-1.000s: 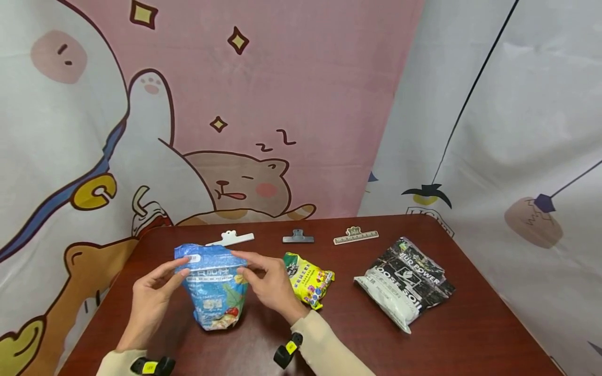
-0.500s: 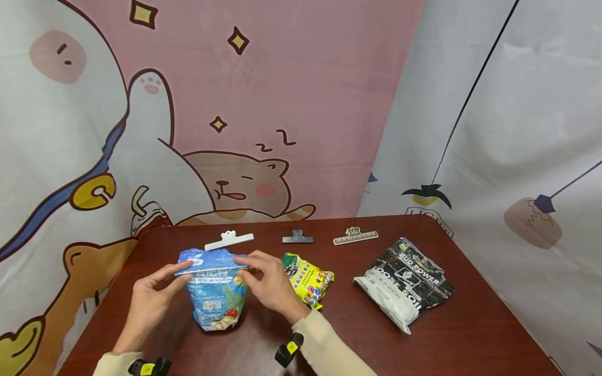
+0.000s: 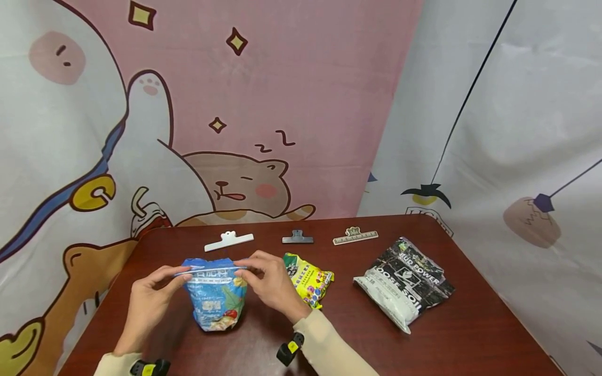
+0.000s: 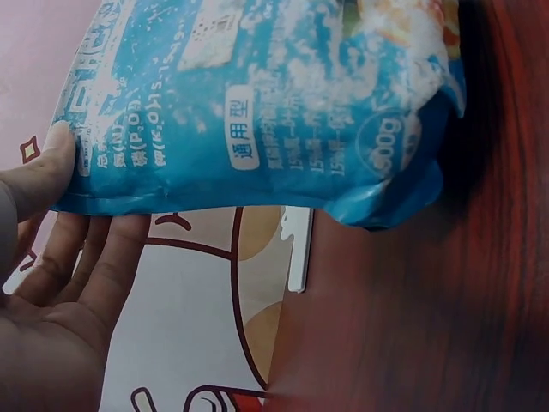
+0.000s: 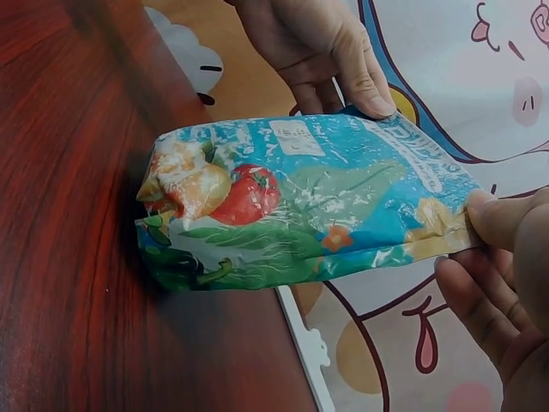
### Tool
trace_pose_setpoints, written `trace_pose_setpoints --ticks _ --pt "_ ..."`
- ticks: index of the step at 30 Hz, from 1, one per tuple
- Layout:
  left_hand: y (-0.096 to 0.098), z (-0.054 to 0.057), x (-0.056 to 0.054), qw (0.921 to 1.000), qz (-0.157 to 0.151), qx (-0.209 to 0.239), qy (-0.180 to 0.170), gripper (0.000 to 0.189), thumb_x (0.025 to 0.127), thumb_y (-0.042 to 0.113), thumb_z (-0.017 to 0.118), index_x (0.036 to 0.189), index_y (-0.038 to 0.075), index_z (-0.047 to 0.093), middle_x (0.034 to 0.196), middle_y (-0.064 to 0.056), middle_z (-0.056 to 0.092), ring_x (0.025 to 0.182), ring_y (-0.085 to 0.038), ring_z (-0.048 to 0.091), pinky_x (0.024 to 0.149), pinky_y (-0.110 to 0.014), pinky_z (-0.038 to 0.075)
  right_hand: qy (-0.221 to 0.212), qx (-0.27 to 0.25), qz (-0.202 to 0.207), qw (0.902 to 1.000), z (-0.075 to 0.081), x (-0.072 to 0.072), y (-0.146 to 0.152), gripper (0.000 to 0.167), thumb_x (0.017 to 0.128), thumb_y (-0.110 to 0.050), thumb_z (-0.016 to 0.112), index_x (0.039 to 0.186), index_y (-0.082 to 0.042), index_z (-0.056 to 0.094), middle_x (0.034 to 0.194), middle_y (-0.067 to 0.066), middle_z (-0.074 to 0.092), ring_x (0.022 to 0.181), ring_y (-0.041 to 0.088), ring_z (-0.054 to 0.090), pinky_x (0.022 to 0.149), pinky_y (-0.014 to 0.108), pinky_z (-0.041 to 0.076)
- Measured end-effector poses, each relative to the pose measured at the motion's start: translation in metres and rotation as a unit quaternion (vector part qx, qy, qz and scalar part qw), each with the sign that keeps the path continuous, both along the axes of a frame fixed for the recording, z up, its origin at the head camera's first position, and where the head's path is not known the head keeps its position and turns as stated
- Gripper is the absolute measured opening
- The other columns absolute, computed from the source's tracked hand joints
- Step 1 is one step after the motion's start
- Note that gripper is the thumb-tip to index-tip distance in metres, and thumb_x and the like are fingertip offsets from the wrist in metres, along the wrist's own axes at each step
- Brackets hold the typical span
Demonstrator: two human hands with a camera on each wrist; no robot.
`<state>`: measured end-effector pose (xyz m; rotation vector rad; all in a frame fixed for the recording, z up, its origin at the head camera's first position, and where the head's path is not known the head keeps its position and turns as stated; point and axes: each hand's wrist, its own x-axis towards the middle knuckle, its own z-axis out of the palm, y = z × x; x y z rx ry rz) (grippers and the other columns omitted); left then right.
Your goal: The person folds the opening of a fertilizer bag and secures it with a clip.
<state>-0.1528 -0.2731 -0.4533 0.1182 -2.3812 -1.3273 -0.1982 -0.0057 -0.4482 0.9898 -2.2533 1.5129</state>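
Observation:
A blue fertilizer bag (image 3: 213,303) with vegetable pictures and a 500g mark stands upright on the table, its top edge folded over. My left hand (image 3: 152,297) pinches the left end of the fold between thumb and fingers. At the right end, my right hand (image 3: 270,284) pinches the fold the same way. Thumbs lie on the printed front in both wrist views, with the fingers partly behind the bag (image 4: 257,120). In the right wrist view, the tomato side of the bag (image 5: 300,206) faces the camera.
Along the table's back edge lie a white clip (image 3: 229,241), a dark grey clip (image 3: 297,237) and a gold ruler-like clip (image 3: 355,236). A yellow packet (image 3: 310,282) lies right of the bag. Farther right is a black and white soil bag (image 3: 404,284) on the brown table (image 3: 470,339).
The blue bag's top flap has been folded forward and down, making the bag shorter, while both hands keep their pinch at its ends. The white clip now shows fully behind it.

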Motion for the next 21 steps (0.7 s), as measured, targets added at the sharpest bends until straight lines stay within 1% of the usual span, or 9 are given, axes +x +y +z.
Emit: trace_pose_setpoints --ticks 5,7,9,12,14,15,16,18,21 --pt "0.0002 -0.0003 -0.002 0.9996 -0.011 0.0 0.025 0.014 0.09 0.021 0.08 0.104 0.017 0.082 0.091 0.011 0.072 0.081 -0.004 0.061 0.062 -0.02 0.044 0.014 0.021 -0.021 0.9995 0.0016 0.0003 0.0009 0.017 0.097 -0.023 0.072 0.109 -0.016 0.081 0.089 -0.005 0.063 0.071 -0.003 0.055 0.065 0.014 0.052" --pt "0.0 -0.0006 -0.0024 0.9994 -0.017 0.002 0.031 0.012 0.09 0.019 0.08 0.101 0.015 0.082 0.091 0.007 0.069 0.078 -0.006 0.059 0.062 -0.019 0.046 0.02 0.028 -0.03 0.9989 0.0019 0.0008 0.0011 0.016 0.096 -0.023 0.073 0.108 -0.016 0.081 0.093 -0.005 0.061 0.074 -0.001 0.054 0.066 0.014 0.05" --pt "-0.0001 -0.0008 -0.0026 0.999 -0.025 0.004 0.037 0.012 0.09 0.015 0.08 0.101 0.012 0.082 0.095 0.003 0.065 0.08 -0.003 0.059 0.065 -0.014 0.049 0.028 0.034 -0.039 0.9983 0.0022 0.0013 0.0012 0.015 0.096 -0.024 0.074 0.107 -0.017 0.082 0.098 -0.005 0.059 0.08 0.001 0.055 0.067 0.014 0.049" --pt "0.0005 -0.0006 -0.0034 0.998 -0.04 0.005 0.048 0.009 0.09 0.01 0.078 0.098 0.007 0.081 0.102 -0.002 0.062 0.088 0.002 0.062 0.072 -0.01 0.053 0.039 0.036 -0.047 0.9975 0.0028 0.0011 0.0002 0.012 0.095 -0.023 0.075 0.102 -0.017 0.082 0.105 -0.006 0.061 0.094 0.006 0.057 0.075 0.018 0.05" --pt "0.0012 -0.0002 -0.0041 0.9976 -0.044 -0.002 0.052 0.007 0.091 0.01 0.077 0.097 0.007 0.081 0.106 -0.002 0.065 0.094 0.004 0.064 0.075 -0.01 0.054 0.051 0.038 -0.045 0.997 0.003 0.0002 -0.0012 0.011 0.096 -0.023 0.074 0.1 -0.017 0.082 0.105 -0.007 0.065 0.099 0.006 0.06 0.081 0.02 0.052" --pt "0.0014 0.0001 -0.0044 0.9976 -0.044 -0.005 0.053 0.006 0.092 0.01 0.077 0.096 0.008 0.08 0.106 -0.002 0.068 0.094 0.004 0.065 0.076 -0.01 0.054 0.053 0.04 -0.043 0.9969 0.0028 -0.0002 -0.0018 0.011 0.097 -0.023 0.073 0.1 -0.017 0.081 0.104 -0.008 0.067 0.101 0.005 0.061 0.084 0.02 0.052" --pt "0.0017 0.0005 -0.0045 0.9978 -0.04 -0.014 0.051 0.005 0.092 0.012 0.077 0.096 0.009 0.08 0.104 -0.001 0.07 0.092 0.004 0.065 0.075 -0.011 0.053 0.055 0.04 -0.04 0.9969 0.0027 -0.0006 -0.0025 0.011 0.097 -0.023 0.072 0.1 -0.017 0.081 0.103 -0.008 0.069 0.098 0.004 0.062 0.083 0.019 0.053" --pt "0.0017 0.0016 -0.0046 0.998 -0.034 -0.028 0.045 0.004 0.093 0.014 0.077 0.096 0.012 0.079 0.098 -0.001 0.074 0.088 0.002 0.066 0.071 -0.013 0.052 0.057 0.04 -0.03 0.9971 0.0026 -0.0012 -0.0032 0.012 0.099 -0.023 0.071 0.102 -0.016 0.08 0.097 -0.008 0.071 0.087 0.001 0.063 0.077 0.016 0.053" --pt "0.0009 0.0043 -0.0047 0.998 -0.026 -0.048 0.03 0.004 0.094 0.018 0.077 0.096 0.017 0.079 0.092 0.0 0.076 0.08 -0.002 0.065 0.067 -0.017 0.05 0.045 0.035 -0.013 0.9983 0.004 -0.002 -0.0029 0.013 0.099 -0.021 0.07 0.106 -0.015 0.079 0.093 -0.005 0.073 0.074 -0.002 0.059 0.067 0.015 0.052"
